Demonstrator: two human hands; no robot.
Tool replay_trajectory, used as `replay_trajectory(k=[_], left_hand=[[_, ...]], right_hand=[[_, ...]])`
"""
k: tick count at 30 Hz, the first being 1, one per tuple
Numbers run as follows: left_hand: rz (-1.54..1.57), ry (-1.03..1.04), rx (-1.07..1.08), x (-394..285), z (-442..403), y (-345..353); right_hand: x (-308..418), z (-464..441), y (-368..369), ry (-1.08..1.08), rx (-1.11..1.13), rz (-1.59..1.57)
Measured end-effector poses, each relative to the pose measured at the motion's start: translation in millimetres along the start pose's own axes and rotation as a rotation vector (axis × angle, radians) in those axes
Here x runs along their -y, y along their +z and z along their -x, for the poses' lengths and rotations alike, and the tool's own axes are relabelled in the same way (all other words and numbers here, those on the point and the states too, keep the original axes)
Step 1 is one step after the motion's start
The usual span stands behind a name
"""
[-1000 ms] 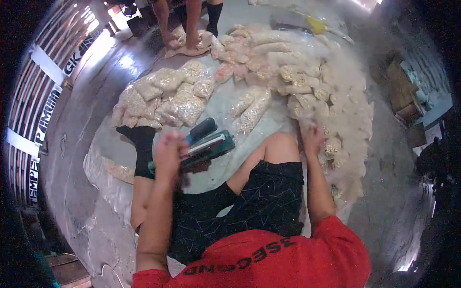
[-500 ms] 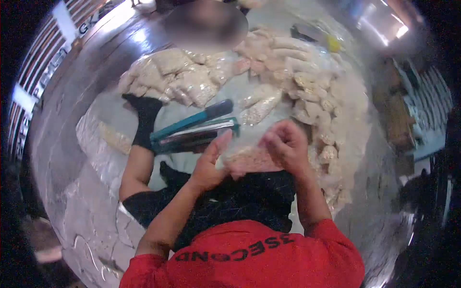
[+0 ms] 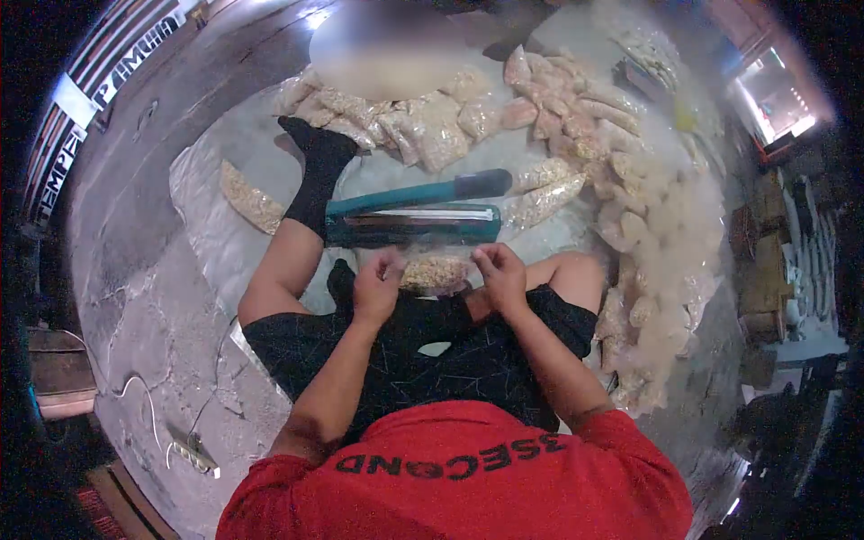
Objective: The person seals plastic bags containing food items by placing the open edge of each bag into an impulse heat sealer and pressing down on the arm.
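Between my two hands, in front of my lap, a clear plastic bag (image 3: pixel 434 272) with pale, lumpy contents is stretched by its upper corners. My left hand (image 3: pixel 378 286) pinches the left corner. The right corner is between the thumb and fingers of my right hand (image 3: pixel 501 274). Just beyond the bag, a teal sealing device (image 3: pixel 409 225) lies across the sheet, its dark-ended arm (image 3: pixel 481 184) raised at an angle above a pale strip. Two filled bags (image 3: pixel 543 193) lie beyond its right end.
A heap of filled bags (image 3: pixel 432 130) lies ahead, and a long pile (image 3: pixel 643 243) runs down the right. One filled bag (image 3: pixel 250 200) is left of my leg. A power strip (image 3: pixel 193 457) sits on the floor at lower left. A blurred area hides part of the top.
Both hands have come together at a filled bag, which now hangs stretched between them in front of the sealing device. The view has shifted, and my right hand has left the right pile.
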State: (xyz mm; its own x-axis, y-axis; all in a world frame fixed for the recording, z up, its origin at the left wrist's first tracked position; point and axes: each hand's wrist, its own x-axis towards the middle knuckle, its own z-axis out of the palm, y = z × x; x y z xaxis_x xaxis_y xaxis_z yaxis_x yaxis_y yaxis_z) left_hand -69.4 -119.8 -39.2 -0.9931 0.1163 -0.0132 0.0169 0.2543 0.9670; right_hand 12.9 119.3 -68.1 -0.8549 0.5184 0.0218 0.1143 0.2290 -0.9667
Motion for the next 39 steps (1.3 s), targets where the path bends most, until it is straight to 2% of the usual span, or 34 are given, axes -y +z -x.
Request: replay_trajectory(k=[1,2,4,5,7,11,14,16,21,23,24,26,30,33,35,39], left_hand=[[-0.269,-0.113,0.131,-1,1,-4],[-0.267,-0.118,0.131,3,2,-5],[-0.202,0.031,0.005,14,2,-6],[-0.204,0.026,0.008,17,1,-6],[0.201,-0.053,0.081,23,-5,-7],[0.238,-0.156,0.003,26,-23,-2],[0.097,-0.221,-0.071,38,-41,-2],[0.269,-0.223,0.001,34,-48,0],[0.295,-0.253,0.067,37,-51,-1],[0.290,-0.261,0.075,37,-50,2],[0.264,-0.246,0.008,36,-51,4],[0.237,-0.229,-0.056,34,-54,4],[0.282,-0.273,-0.088,33,-59,7],[0.320,-0.348,-0.065,33,-67,6],[0.342,-0.400,-0.040,35,-74,7],[0.288,-0.372,-0.067,47,-84,11]], right_hand=[[-4,0,-1,0.007,0.005,-0.007],[1,1,-2,0.010,0.009,-0.004],[18,4,-2,0.027,-0.008,-0.033],[17,4,0,0.032,-0.008,-0.033],[15,1,4,0.007,-0.063,-0.045],[10,-16,7,0.100,0.053,-0.009],[13,-28,17,0.190,0.074,-0.071],[6,-42,20,0.031,0.029,0.118],[-12,-50,25,-0.025,0.039,0.014],[-8,-44,28,0.207,0.038,-0.203],[-16,-43,31,0.215,0.039,-0.207],[-25,-43,35,0.078,0.012,-0.144],[-24,-56,31,0.167,0.038,-0.040],[-11,-60,32,0.073,0.014,0.127],[14,-61,33,0.273,0.037,-0.044],[-12,-53,41,0.300,-0.003,-0.197]])
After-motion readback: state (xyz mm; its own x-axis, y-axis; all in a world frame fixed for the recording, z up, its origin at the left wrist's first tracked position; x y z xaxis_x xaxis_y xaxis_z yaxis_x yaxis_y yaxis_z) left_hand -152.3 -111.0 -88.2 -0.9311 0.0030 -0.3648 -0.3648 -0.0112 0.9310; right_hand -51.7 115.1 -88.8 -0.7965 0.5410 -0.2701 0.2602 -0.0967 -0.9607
